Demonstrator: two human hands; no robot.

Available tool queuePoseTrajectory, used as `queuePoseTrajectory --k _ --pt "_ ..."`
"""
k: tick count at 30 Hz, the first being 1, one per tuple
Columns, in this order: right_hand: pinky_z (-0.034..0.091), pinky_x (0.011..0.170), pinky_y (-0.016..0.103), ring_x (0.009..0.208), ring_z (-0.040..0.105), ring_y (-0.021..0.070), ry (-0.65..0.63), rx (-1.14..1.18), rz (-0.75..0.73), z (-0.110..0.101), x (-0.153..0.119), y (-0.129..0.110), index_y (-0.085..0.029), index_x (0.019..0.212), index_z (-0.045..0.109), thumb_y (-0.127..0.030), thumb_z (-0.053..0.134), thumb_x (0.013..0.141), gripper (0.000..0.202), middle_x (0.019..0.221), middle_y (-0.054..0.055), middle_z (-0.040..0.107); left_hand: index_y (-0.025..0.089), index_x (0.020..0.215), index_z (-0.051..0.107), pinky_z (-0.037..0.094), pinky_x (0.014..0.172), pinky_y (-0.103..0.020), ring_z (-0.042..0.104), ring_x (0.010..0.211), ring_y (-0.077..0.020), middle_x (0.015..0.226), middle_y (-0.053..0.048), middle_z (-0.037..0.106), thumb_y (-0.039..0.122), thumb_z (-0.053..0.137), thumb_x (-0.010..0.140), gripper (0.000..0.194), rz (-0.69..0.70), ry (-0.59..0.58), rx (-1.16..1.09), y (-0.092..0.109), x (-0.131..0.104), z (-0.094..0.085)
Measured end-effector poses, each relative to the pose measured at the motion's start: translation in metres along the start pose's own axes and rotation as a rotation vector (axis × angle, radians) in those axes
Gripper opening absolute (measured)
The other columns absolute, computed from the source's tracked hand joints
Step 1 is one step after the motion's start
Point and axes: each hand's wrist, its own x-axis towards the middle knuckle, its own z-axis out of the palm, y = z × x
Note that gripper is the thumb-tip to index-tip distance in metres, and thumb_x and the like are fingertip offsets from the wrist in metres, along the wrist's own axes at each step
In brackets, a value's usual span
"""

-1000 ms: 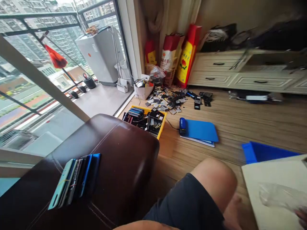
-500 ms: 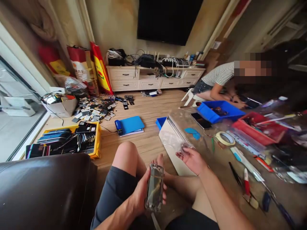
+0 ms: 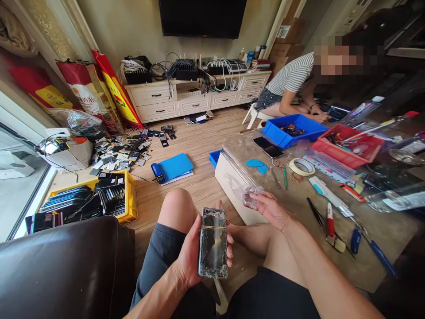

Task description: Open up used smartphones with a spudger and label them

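A smartphone (image 3: 213, 250) with badly cracked glass lies in my left hand (image 3: 190, 262), over my lap. My thumb is along one edge and my fingers wrap the other. A thin yellowish line crosses the phone near its top, where small camera openings show. My right hand (image 3: 272, 210) pinches a crumpled clear plastic bag (image 3: 249, 195) beside the low table's pale side. The bag hangs toward the left, apart from the phone.
On the brown low table (image 3: 299, 239) to my right are a tape roll (image 3: 301, 167), a blue bin (image 3: 288, 130), a red bin (image 3: 347, 144) and several hand tools. A yellow crate (image 3: 132, 197) of phones stands on the left. A person in a striped shirt (image 3: 294, 73) sits beyond the table.
The view has shifted, so the room sits further left and higher. The phone has turned more upright and faces the camera with its cracked side. Both hands keep their holds.
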Motion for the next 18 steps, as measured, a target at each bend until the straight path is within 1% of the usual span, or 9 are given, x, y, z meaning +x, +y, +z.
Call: queuePoseTrajectory --k 4,7,9,11,12,13,15,17,18 --pt "0.059 0.088 0.041 0.091 0.074 0.0275 -0.002 -0.167 -0.066 0.003 0.006 -0.016 -0.018 0.091 0.080 -0.041 0.089 0.067 0.034 0.094 0.009 0.080 0.008 0.135 0.060 0.056 0.075 -0.038 0.069 0.082 -0.0252 0.105 -0.017 0.070 0.069 0.038 0.097 0.075 0.015 0.023 0.017 -0.001 0.001 0.008" --pt "0.055 0.097 0.041 0.103 0.072 0.0284 0.110 -0.276 -0.213 -0.001 0.022 -0.037 -0.020 0.102 0.078 -0.040 0.085 0.073 0.036 0.102 0.008 0.079 0.008 0.139 0.059 0.055 0.075 -0.036 0.068 0.083 -0.0235 0.107 -0.018 0.070 0.064 0.043 0.098 0.071 0.038 0.066 0.052 -0.006 0.004 0.008" --pt "0.051 0.103 0.041 0.115 0.068 0.0282 0.234 -0.328 -0.316 -0.007 0.031 -0.052 -0.023 0.125 0.070 -0.037 0.083 0.074 0.055 0.123 0.008 0.074 0.011 0.140 0.058 0.055 0.075 -0.036 0.066 0.085 -0.0229 0.109 -0.017 0.069 0.060 0.050 0.097 0.066 0.064 0.096 0.087 -0.010 0.008 0.007" --pt "0.049 0.107 0.042 0.124 0.063 0.0287 0.353 -0.372 -0.376 -0.012 0.033 -0.061 -0.027 0.147 0.051 -0.035 0.082 0.073 0.081 0.144 0.011 0.061 0.015 0.141 0.058 0.055 0.079 -0.038 0.065 0.090 -0.0233 0.111 -0.015 0.068 0.056 0.061 0.093 0.063 0.097 0.131 0.134 -0.013 0.013 0.009" --pt "0.049 0.108 0.043 0.126 0.062 0.0292 0.391 -0.391 -0.385 -0.014 0.029 -0.062 -0.028 0.152 0.044 -0.036 0.082 0.074 0.087 0.149 0.012 0.056 0.018 0.142 0.057 0.055 0.082 -0.040 0.064 0.092 -0.0234 0.110 -0.013 0.068 0.054 0.067 0.090 0.064 0.116 0.151 0.169 -0.014 0.016 0.011" --pt "0.049 0.107 0.044 0.126 0.062 0.0296 0.402 -0.408 -0.383 -0.014 0.022 -0.060 -0.028 0.153 0.043 -0.037 0.080 0.076 0.087 0.150 0.012 0.056 0.021 0.142 0.056 0.055 0.084 -0.042 0.063 0.092 -0.0233 0.107 -0.011 0.067 0.052 0.074 0.085 0.067 0.140 0.174 0.217 -0.015 0.019 0.014" --pt "0.052 0.105 0.045 0.120 0.066 0.0300 0.342 -0.436 -0.347 -0.009 -0.003 -0.048 -0.026 0.141 0.058 -0.043 0.077 0.080 0.066 0.137 0.012 0.066 0.026 0.141 0.055 0.055 0.083 -0.042 0.062 0.087 -0.0213 0.098 -0.005 0.064 0.047 0.084 0.076 0.074 0.187 0.238 0.346 -0.014 0.025 0.022" --pt "0.055 0.101 0.044 0.111 0.071 0.0305 0.200 -0.463 -0.282 0.002 -0.036 -0.030 -0.023 0.116 0.075 -0.050 0.075 0.083 0.042 0.117 0.011 0.076 0.027 0.136 0.056 0.055 0.077 -0.038 0.062 0.079 -0.0184 0.095 -0.002 0.062 0.047 0.088 0.072 0.074 0.218 0.328 0.473 -0.013 0.032 0.030" --pt "0.055 0.101 0.044 0.111 0.071 0.0308 0.122 -0.471 -0.243 0.009 -0.053 -0.021 -0.022 0.111 0.077 -0.052 0.072 0.086 0.039 0.115 0.011 0.077 0.026 0.132 0.057 0.054 0.075 -0.035 0.062 0.077 -0.0177 0.097 -0.003 0.063 0.048 0.088 0.071 0.072 0.237 0.378 0.521 -0.011 0.036 0.033"
